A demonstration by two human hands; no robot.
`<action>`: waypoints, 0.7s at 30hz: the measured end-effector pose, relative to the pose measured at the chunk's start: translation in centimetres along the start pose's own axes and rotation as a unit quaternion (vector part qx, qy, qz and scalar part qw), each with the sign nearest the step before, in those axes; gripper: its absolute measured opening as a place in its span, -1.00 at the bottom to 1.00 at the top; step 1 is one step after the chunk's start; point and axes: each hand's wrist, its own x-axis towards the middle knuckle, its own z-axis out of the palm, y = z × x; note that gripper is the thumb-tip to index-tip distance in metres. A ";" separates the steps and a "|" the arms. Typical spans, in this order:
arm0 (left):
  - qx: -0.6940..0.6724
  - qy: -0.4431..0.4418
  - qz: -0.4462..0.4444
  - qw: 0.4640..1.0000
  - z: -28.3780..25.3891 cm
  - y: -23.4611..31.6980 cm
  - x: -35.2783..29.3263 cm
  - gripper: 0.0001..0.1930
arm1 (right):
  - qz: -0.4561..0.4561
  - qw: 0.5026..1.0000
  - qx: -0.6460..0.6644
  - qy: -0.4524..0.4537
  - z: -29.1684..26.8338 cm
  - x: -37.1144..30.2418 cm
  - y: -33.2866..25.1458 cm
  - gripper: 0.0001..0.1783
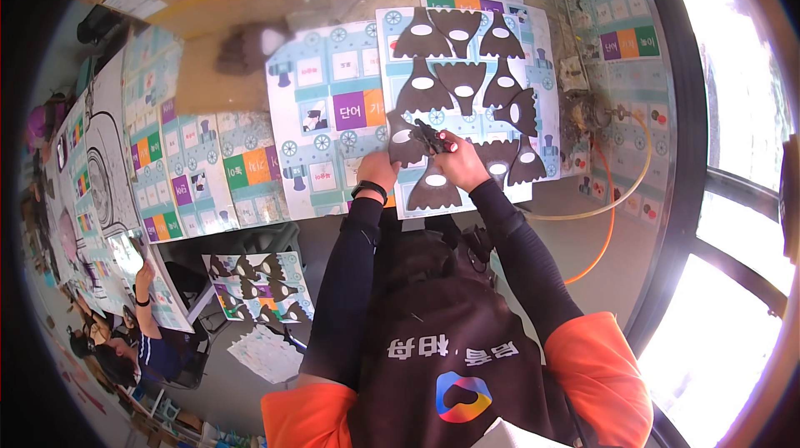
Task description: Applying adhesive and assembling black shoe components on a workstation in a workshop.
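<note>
My right hand (461,165) is closed around a small black hand tool with red-ended handles (437,140); its exact kind is too small to make out. The tool's head lies over a black fin-shaped cutout with a white oval (403,148). At the lower left edge of that cutout, my left hand (379,171) has its fingers closed, gripping the edge. More black cutouts (419,81) of the same sort, each with a white oval, are spread in rows over a printed sheet (406,205) on the table in front of me.
Printed sheets in light blue with coloured squares (312,166) cover the table to the left. A sheet bearing similar cutouts (262,285) sits lower, left of me. Orange and yellow hoses (612,210) hang at the right, near windows. A seated person (146,348) works at the far left.
</note>
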 end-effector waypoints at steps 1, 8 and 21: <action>0.005 0.001 0.004 1.000 0.1 0.0 0.1 -0.68 | 0.008 1.000 -0.006 0.009 -0.1 0.0 -0.1 -0.69; -0.011 0.008 0.003 1.000 0.0 -0.2 0.0 -0.69 | -0.002 0.999 -0.043 0.021 0.2 -0.8 0.6 -0.66; 0.006 0.015 0.006 1.000 0.1 -0.4 -0.2 -0.68 | 0.020 0.998 0.009 -0.053 0.2 -0.8 -0.1 -0.63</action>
